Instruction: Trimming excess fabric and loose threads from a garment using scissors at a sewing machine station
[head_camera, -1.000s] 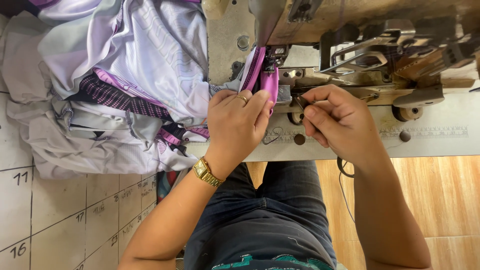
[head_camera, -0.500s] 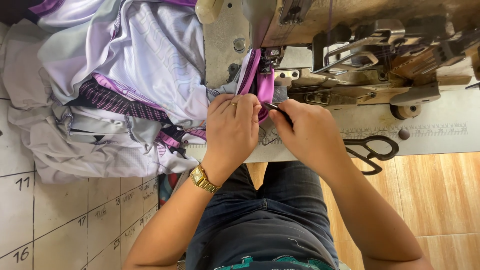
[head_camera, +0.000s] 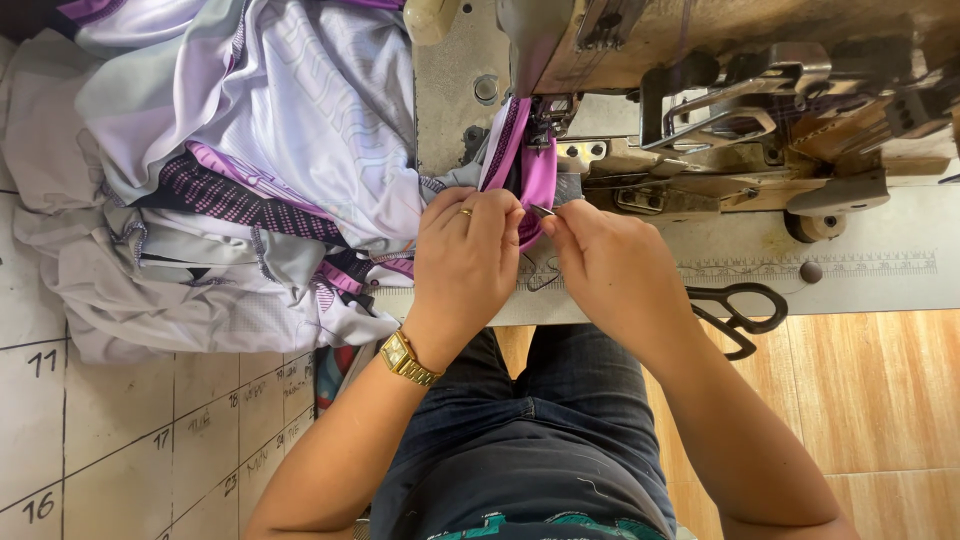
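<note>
Both hands are up at the needle area of the industrial sewing machine (head_camera: 700, 90), wrists side by side, forearms running back toward the body over the dark jeans (head_camera: 530, 430).

Left hand (head_camera: 468, 255): palm down, back of hand to camera, fingers curled and bunched at the tips, pinching the purple fabric strip (head_camera: 535, 170) just below the presser foot. Ring on one finger, gold wristwatch (head_camera: 405, 357) on the wrist. Forearm angles in from lower left.

Right hand (head_camera: 605, 265): also palm down, thumb and forefinger closed on a small metal tool (head_camera: 543, 211), looks like tweezers or a snip tip; can't tell which. Tip sits right against the purple strip, nearly touching the left fingertips. Other fingers are folded under; their state is hidden.

The purple strip runs from under the machine head down to the table edge, folded over between the two hands.

Black-handled scissors (head_camera: 738, 312) lie on the machine table (head_camera: 860, 270) just right of the right wrist, not touched.

Pile of white, grey and purple printed garments (head_camera: 230, 180) is heaped left of the machine, touching the left hand's outer side. Below it is a white sheet with a hand-drawn grid (head_camera: 120, 440). Wooden floor (head_camera: 880, 400) at lower right.
</note>
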